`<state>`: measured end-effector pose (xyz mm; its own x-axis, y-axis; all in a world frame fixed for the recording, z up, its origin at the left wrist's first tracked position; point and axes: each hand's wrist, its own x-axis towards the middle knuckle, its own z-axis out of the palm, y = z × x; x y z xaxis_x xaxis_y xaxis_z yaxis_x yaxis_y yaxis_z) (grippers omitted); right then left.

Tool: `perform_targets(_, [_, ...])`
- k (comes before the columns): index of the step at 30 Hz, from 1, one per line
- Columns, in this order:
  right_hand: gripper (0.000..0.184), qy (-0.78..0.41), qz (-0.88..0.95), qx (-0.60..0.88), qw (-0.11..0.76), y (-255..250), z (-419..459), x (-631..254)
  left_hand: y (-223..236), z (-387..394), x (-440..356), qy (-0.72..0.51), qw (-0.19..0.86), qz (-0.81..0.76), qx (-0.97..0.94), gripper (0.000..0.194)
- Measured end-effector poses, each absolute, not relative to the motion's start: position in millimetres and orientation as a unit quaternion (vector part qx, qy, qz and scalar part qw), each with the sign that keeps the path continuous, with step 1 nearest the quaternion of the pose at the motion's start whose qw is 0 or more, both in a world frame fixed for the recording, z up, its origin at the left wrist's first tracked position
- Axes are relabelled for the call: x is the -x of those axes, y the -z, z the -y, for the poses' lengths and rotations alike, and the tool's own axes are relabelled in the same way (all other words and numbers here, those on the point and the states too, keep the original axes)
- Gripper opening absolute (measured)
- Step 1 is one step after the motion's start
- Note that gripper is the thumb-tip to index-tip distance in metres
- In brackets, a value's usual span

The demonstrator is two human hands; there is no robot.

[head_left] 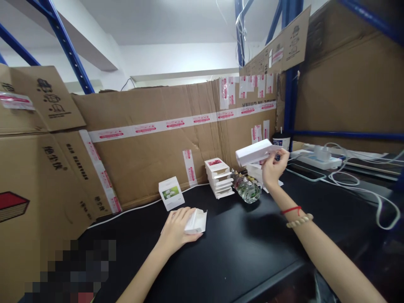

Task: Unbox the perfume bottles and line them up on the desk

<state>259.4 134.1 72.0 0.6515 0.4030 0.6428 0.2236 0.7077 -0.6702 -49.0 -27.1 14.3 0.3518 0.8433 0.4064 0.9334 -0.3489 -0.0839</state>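
Note:
My left hand (180,227) is closed over a small white carton (197,222) lying on the black tabletop; an open end of the carton faces right. Raised above the table at the right, my right hand (275,166) grips a white box (254,152) by its right end, where a flap sticks out. Just behind my left hand leans a white card box (171,193) with a green flower picture. Several open white boxes (219,179) are stacked near the back, and beside them lie glass bottles (248,188). More white boxes (256,171) sit partly hidden under the raised one.
Cardboard walls (151,155) with printed tape enclose the back and left. At the right are a lidded cup (280,141), a phone (305,171), a power strip (317,159) and loose white cables (356,183). A blue metal post (288,105) rises behind the cup.

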Motion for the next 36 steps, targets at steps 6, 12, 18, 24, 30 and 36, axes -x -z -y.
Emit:
perform_targets(6, [0.021,-0.054,0.300,0.427,0.851,-54,-164,-306,-14,27,50,0.157,0.157,0.542,0.810,0.057])
perform_targets(12, [0.017,-0.011,0.369,0.481,0.795,-42,-168,-309,-12,25,51,0.169,0.159,0.532,0.815,0.055])
perform_targets(18, [0.016,-0.052,0.391,0.479,0.784,-40,-162,-302,-11,24,52,0.164,0.162,0.534,0.813,0.056])
perform_targets(24, [0.018,-0.080,0.430,0.456,0.775,-42,-156,-297,-13,25,50,0.161,0.155,0.539,0.812,0.058])
perform_targets(30, [0.020,-0.065,0.446,0.469,0.759,-43,-154,-293,-12,26,50,0.155,0.155,0.541,0.812,0.058])
perform_targets(36, [0.025,0.009,0.406,0.539,0.738,-50,-141,-291,-12,26,49,0.159,0.158,0.539,0.812,0.058])
